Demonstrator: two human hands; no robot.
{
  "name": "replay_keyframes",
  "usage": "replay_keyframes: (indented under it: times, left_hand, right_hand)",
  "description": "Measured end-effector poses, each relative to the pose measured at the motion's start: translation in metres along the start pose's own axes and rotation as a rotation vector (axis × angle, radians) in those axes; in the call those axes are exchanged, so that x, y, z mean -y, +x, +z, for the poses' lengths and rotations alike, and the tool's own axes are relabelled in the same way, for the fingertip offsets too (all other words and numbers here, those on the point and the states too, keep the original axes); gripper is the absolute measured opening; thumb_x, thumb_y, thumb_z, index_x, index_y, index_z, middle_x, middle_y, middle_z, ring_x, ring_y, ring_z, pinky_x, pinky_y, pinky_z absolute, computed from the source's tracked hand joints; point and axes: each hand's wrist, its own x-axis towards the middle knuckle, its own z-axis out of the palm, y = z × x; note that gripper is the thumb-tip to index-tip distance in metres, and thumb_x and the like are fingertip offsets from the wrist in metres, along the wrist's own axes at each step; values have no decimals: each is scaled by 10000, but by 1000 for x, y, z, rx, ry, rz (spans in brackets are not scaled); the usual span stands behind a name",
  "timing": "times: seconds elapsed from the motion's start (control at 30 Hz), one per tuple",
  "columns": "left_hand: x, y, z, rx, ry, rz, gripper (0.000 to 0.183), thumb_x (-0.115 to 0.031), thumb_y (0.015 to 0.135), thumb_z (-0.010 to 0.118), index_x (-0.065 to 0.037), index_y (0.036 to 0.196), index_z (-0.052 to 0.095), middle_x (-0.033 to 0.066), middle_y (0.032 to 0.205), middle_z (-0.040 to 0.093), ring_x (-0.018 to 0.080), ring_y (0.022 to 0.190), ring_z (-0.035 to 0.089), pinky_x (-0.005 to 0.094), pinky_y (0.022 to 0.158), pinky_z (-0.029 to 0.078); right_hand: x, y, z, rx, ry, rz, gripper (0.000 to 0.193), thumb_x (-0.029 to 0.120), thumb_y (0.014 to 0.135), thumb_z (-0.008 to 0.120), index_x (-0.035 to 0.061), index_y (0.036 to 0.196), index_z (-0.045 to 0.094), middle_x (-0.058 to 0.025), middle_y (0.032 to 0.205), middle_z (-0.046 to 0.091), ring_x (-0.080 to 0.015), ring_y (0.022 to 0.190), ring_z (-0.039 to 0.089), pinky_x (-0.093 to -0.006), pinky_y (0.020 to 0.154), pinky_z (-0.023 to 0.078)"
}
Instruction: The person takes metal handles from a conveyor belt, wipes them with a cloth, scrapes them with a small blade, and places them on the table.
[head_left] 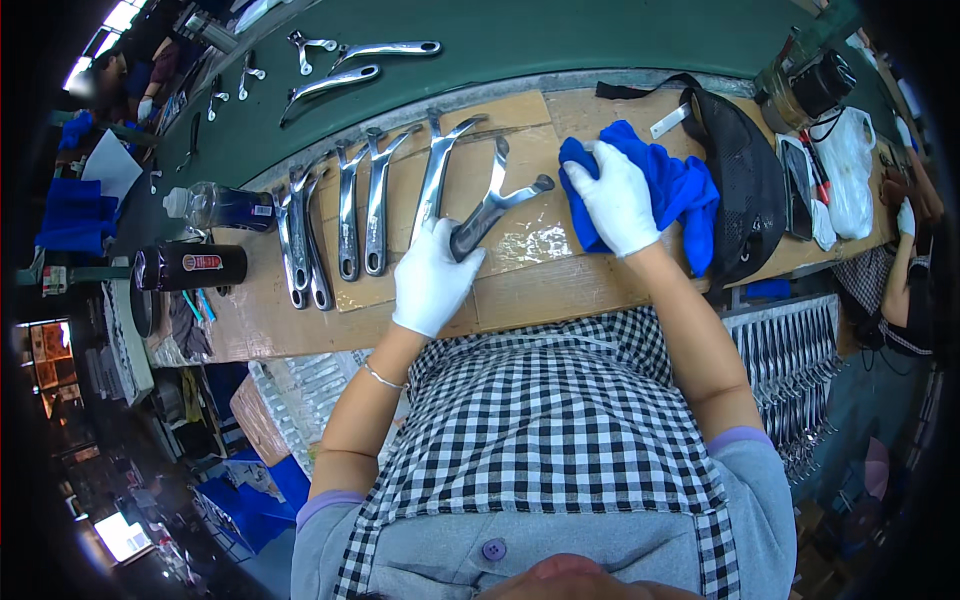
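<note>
My white-gloved left fingers [466, 264] closed round silver Y-forked metal piece [487, 216]; long axis slants away-right, toward blue cloth [678, 188] my right fingers [582, 180] clutch.

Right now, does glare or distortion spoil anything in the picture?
Head view: highlights streak the metal part in the left hand; head view: glare patches on the cardboard; head view: fisheye bends the bench edge, corners go black.

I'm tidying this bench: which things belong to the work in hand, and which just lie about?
Seemingly in the work:
forked part, in left hand
blue cloth, in right hand
other forked parts

Probably just lying about:
bottle
dark jar
black mesh item
plastic bag
</note>
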Motion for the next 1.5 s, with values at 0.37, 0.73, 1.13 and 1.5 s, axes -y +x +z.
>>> replay_keyframes:
  times: [0.37,0.73,1.13,1.5]
  left_hand:
    - [7,5,20,-83,415,355,246,-199,847,729,-62,986,580,116,869,590,324,815,610,445,701,497]
    - [-9,31,-29,317,165,28,402,-278,827,764,-46,1122,619,174,984,671,355,937,680,433,797,547]
    - [-1,330,-32,-56,373,-22,834,-582,932,573,-13,1516,398,204,1179,705,358,1042,699,423,929,542]
    - [-50,145,-36,208,139,316,469,-464,889,612,-119,1205,641,197,934,678,367,845,685,478,760,555]
  right_hand:
    - [-1,12,-5,107,-289,-469,157,202,831,699,141,971,661,-64,816,602,-264,754,640,-381,660,529]
    - [19,22,-19,-26,-143,-320,205,167,856,663,119,1055,672,-103,819,612,-301,738,642,-419,635,525]
    - [3,24,-9,188,-300,-215,254,282,878,711,97,1053,707,-94,827,621,-274,765,652,-399,652,534]
    - [-4,14,2,-77,-212,-289,192,233,838,755,69,868,660,-106,795,586,-308,727,618,-417,642,510]
